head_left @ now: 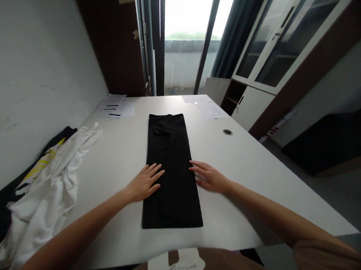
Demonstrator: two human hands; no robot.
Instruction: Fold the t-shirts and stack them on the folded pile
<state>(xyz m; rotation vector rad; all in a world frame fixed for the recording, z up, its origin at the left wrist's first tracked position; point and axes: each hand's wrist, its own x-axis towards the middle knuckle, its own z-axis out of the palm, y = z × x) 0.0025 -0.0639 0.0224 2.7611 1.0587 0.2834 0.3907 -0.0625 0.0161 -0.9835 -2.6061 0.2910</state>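
Observation:
Black trousers (171,164), folded lengthwise into a long narrow shape, lie flat on the white table (118,224). The waistband is at the far end and the hems are near me. My left hand (145,182) rests with spread fingers on the left edge of the trousers, fingertips on the cloth. At the right edge, my right hand (210,176) lies with fingers stretched out, its fingertips at the border of the cloth. Neither hand grips anything.
Crumpled white clothing (52,195) and a dark garment with yellow print (44,161) lie along the left wall. Papers (117,106) sit at the far left corner, and more papers (209,108) at the far right. A round cable hole (227,132) is on the right.

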